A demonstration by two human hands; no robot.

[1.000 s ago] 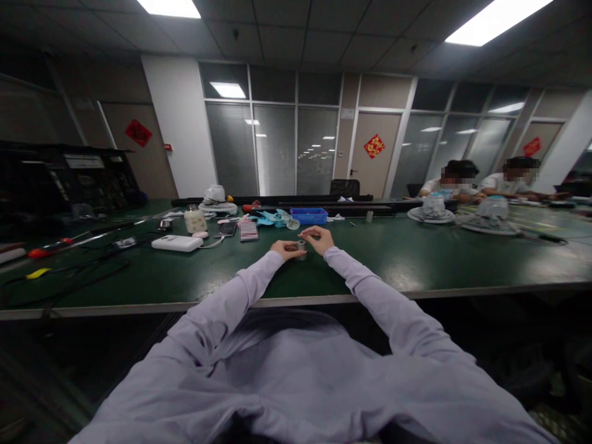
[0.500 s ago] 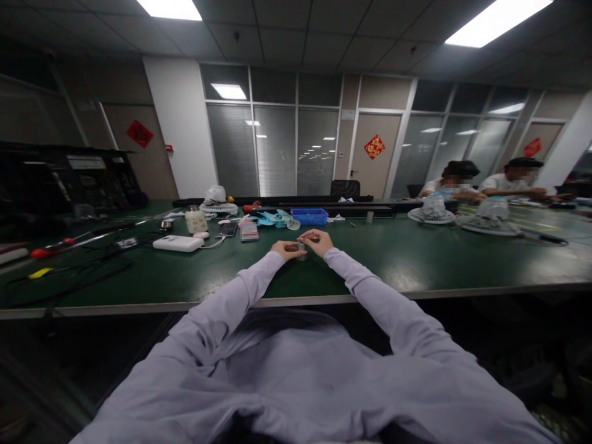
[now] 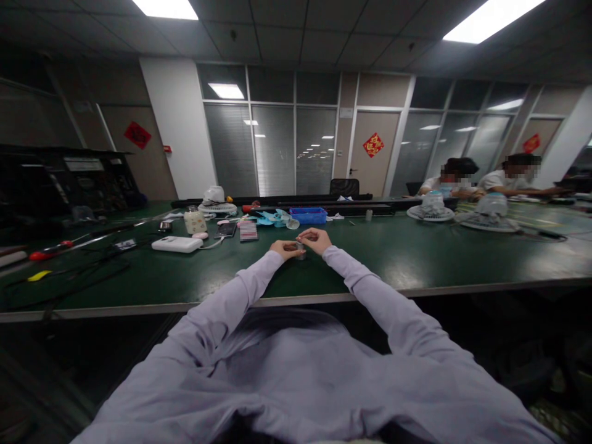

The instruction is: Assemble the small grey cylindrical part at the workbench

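A small grey metal-looking cylinder (image 3: 300,254) stands upright on the green table in front of me. My left hand (image 3: 283,249) is closed around its left side, thumb and fingers gripping it. From the right, my right hand (image 3: 316,240) reaches over with its fingertips pinched together at the cylinder's top. Whatever those fingertips hold is too small to make out.
Beyond my hands lie a blue plastic bin (image 3: 308,215), light-blue gloves (image 3: 275,218) and a small labelled packet (image 3: 248,230). Leftward are a white power bank (image 3: 177,244), a jar (image 3: 195,220) and cables. White fans (image 3: 431,209) stand at right, near two seated people.
The view has shifted very slightly. Both hands keep nearly the same position at the cylinder, with no clear change in grip.
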